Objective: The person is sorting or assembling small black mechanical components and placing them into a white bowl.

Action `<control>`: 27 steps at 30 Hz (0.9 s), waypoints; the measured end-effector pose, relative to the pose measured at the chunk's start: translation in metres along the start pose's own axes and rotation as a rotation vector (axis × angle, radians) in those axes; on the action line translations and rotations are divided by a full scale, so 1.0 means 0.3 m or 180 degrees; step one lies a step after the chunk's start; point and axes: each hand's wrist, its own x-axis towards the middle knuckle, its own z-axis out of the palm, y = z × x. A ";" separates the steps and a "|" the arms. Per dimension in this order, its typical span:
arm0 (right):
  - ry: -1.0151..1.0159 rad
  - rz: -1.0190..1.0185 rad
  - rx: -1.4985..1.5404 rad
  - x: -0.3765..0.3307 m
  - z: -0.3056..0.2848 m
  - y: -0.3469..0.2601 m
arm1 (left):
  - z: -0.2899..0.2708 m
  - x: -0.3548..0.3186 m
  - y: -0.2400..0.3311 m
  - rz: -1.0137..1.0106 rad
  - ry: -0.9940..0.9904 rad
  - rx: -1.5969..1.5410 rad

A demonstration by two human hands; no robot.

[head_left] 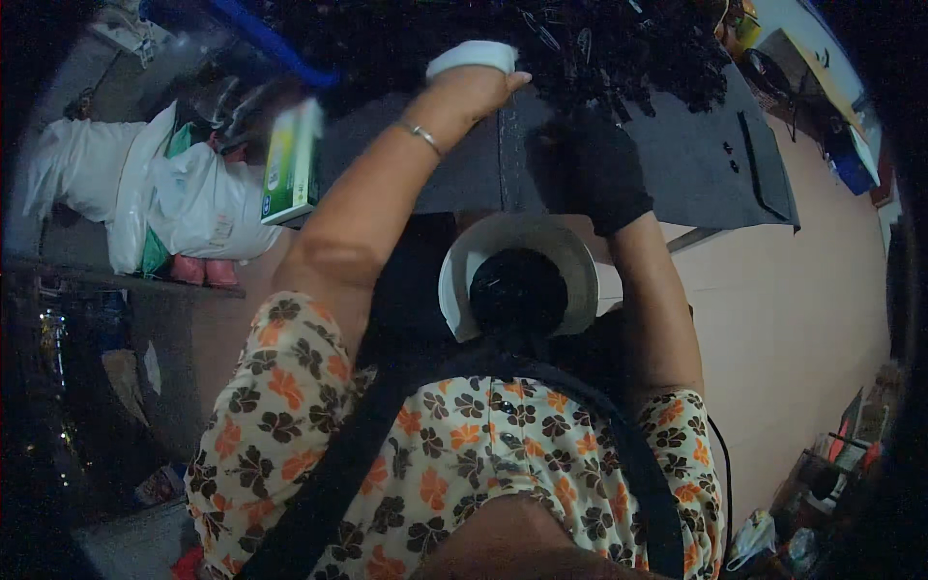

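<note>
My bare left hand [472, 92], with a bracelet at the wrist, is closed around a smooth white thing [474, 58] at the table's far side. The thumb sticks out to its right; whether this is a cloth or a pad I cannot make out. A black glove covers my right hand [597, 172], held over the dark grey table cover [435, 179] near the front edge. Its fingers melt into the dark and I cannot see what they hold. Just beyond both hands lies a heap of shiny black, leaf-like pieces [619, 63].
Below the table edge, a white bucket [454, 280] with dark contents stands in front of my body. A green and yellow box [292, 164] stands at the table's left edge, beside stuffed white plastic bags [208, 198]. A blue item [851, 174] lies far right.
</note>
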 end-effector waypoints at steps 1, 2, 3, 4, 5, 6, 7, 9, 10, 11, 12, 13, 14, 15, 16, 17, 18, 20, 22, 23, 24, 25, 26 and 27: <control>-0.0013 0.0024 -0.0005 -0.006 0.005 0.011 | 0.008 0.009 0.017 -0.0164 -0.0210 0.0264; 0.0008 -0.0028 0.0010 -0.013 0.008 0.023 | 0.012 0.012 0.029 -0.0155 -0.0226 0.0251; 0.0031 -0.0084 0.0026 -0.017 0.011 0.031 | 0.013 0.012 0.039 -0.0298 -0.0308 0.0352; 0.0026 -0.0078 0.0022 -0.023 0.003 0.031 | 0.011 0.009 0.047 -0.0444 -0.0381 0.0455; 0.0079 -0.0020 -0.0057 -0.031 -0.012 0.025 | 0.012 0.001 0.045 -0.0443 -0.0383 0.0449; 0.0133 0.0036 -0.0135 -0.037 -0.024 0.020 | 0.010 -0.012 0.035 -0.0564 -0.0296 0.0378; 0.0137 0.0020 -0.0119 -0.042 -0.030 0.019 | 0.009 -0.034 0.016 -0.0702 -0.0204 0.0326; 0.0176 -0.0153 0.0153 -0.056 -0.044 0.030 | 0.037 -0.101 -0.064 -0.0202 0.0289 -0.0076; 0.0180 -0.0161 0.0158 -0.064 -0.043 0.032 | 0.038 -0.129 -0.093 0.0299 0.0778 -0.0457; 0.0440 -0.0214 0.0557 -0.076 -0.041 0.037 | 0.012 -0.154 -0.079 0.0307 0.0777 -0.0461; 0.0701 -0.0269 0.0956 -0.084 -0.043 0.038 | -0.011 -0.194 -0.060 -0.0268 0.0184 -0.1825; 0.0705 -0.0276 0.0967 -0.087 -0.044 0.026 | -0.043 -0.235 -0.033 -0.0869 -0.0436 -0.3156; 0.0632 -0.0147 0.1068 -0.086 -0.052 0.007 | -0.063 -0.260 -0.003 -0.0868 -0.0433 -0.3171; 0.0557 -0.0016 0.1167 -0.089 -0.056 -0.009 | -0.080 -0.279 0.033 -0.1194 -0.0596 -0.4241; 0.0560 -0.0038 0.1180 -0.092 -0.059 -0.025 | -0.110 -0.300 0.069 -0.1528 -0.0735 -0.5284; 0.0540 -0.0228 0.1076 -0.096 -0.058 -0.035 | -0.137 -0.316 0.100 -0.1646 -0.0703 -0.5274; 0.0519 -0.0413 0.0971 -0.099 -0.056 -0.043 | -0.144 -0.324 0.111 -0.1653 -0.0692 -0.5275; 0.0560 -0.0534 0.0858 -0.103 -0.051 -0.056 | -0.155 -0.335 0.119 -0.1407 -0.0783 -0.5375; 0.0604 -0.0640 0.0736 -0.111 -0.045 -0.057 | -0.158 -0.336 0.109 -0.1297 -0.0894 -0.5434; 0.0609 -0.0640 0.0845 -0.118 -0.043 -0.053 | -0.162 -0.336 0.106 -0.1182 -0.1014 -0.5491; 0.0614 -0.0640 0.0954 -0.122 -0.042 -0.051 | -0.169 -0.337 0.106 -0.1180 -0.1018 -0.5493; 0.0612 -0.0635 0.0955 -0.123 -0.048 -0.052 | -0.184 -0.339 0.113 -0.1178 -0.1062 -0.5413; 0.0581 -0.0729 0.0772 -0.123 -0.058 -0.053 | -0.192 -0.343 0.120 -0.1177 -0.1106 -0.5332; 0.0549 -0.0823 0.0588 -0.124 -0.064 -0.054 | -0.188 -0.346 0.127 -0.1181 -0.1111 -0.5334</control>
